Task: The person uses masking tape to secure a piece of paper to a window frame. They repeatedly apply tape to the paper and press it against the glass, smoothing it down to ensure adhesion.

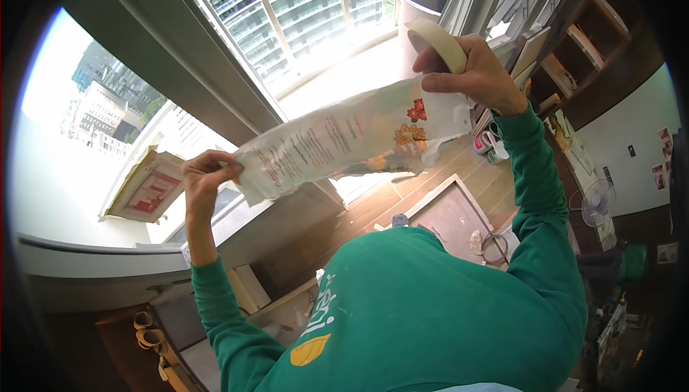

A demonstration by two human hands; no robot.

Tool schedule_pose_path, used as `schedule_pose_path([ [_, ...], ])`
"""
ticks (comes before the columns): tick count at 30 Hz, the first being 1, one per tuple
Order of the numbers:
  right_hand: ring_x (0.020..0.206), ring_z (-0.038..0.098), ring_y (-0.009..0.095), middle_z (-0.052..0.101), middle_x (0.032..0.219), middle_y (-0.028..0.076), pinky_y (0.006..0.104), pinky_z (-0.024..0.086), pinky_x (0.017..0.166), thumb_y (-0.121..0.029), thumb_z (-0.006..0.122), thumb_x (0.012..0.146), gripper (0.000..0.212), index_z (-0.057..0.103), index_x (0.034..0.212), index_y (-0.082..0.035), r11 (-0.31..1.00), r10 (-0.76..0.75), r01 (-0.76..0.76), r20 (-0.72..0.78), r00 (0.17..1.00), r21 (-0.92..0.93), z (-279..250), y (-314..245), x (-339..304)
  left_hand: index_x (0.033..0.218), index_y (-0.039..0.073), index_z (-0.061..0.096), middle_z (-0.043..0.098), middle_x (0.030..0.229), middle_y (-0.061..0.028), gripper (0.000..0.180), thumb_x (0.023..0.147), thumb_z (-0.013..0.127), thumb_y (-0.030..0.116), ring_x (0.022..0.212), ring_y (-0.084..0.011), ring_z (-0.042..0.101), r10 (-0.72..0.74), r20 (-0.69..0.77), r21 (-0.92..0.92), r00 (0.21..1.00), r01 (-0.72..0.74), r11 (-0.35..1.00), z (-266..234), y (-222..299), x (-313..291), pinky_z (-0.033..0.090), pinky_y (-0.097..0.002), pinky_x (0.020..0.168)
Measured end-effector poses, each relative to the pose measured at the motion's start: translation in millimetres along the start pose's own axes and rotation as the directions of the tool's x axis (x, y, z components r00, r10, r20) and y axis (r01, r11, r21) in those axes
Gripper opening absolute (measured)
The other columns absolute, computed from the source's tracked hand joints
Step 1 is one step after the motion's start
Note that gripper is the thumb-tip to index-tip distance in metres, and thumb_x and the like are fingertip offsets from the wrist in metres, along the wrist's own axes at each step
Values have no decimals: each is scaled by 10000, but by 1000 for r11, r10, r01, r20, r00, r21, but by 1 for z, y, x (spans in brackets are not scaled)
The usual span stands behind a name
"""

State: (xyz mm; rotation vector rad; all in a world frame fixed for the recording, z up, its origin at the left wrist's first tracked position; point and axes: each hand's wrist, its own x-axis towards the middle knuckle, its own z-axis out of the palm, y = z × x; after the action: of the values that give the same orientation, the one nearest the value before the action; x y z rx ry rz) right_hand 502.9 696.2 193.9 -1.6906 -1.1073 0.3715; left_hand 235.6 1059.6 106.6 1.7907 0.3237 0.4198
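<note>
A long, crinkled sheet of thin white printed paper or plastic [323, 144] is stretched between my raised hands, with red and orange pictures near its right end. My left hand [208, 177] pinches the sheet's left end between thumb and fingers. Over at the upper right, my right hand [481, 73] is closed around a roll of cream masking tape [439, 42], its fingers through the ring and its thumb at the sheet's upper edge. Whether a strip of tape runs along that edge, I cannot tell.
Behind the sheet is a balcony doorway with a railing [276, 30] and a tall white bin [423, 5]. A taped frame [147, 185] leans at the left window. Below lie a large tray-like panel [448, 213] and paint cans [490, 144]; a fan [598, 202] stands at the right.
</note>
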Motion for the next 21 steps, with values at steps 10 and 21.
schedule_pose_path([
  [10, 739, 658, 122, 699, 795, 79, 260, 525, 699, -50, 758, 735, 150, 705, 858, 17, 963, -2, 70, 251, 968, -262, 56, -29, 9, 1056, 10, 700, 712, 1049, -131, 254, 837, 733, 135, 949, -203, 674, 452, 112, 169, 885, -466, 869, 136, 36, 10, 514, -331, 851],
  [21, 685, 633, 165, 675, 759, 117, 308, 498, 669, -118, 735, 791, 165, 680, 858, 21, 899, -7, 4, -5, 1000, -437, 86, -56, -41, 979, -7, 722, 727, 832, -69, 129, 878, 674, 56, 763, -94, 654, 434, 276, -80, 857, -430, 899, 176, 47, 2, 529, -264, 723],
])
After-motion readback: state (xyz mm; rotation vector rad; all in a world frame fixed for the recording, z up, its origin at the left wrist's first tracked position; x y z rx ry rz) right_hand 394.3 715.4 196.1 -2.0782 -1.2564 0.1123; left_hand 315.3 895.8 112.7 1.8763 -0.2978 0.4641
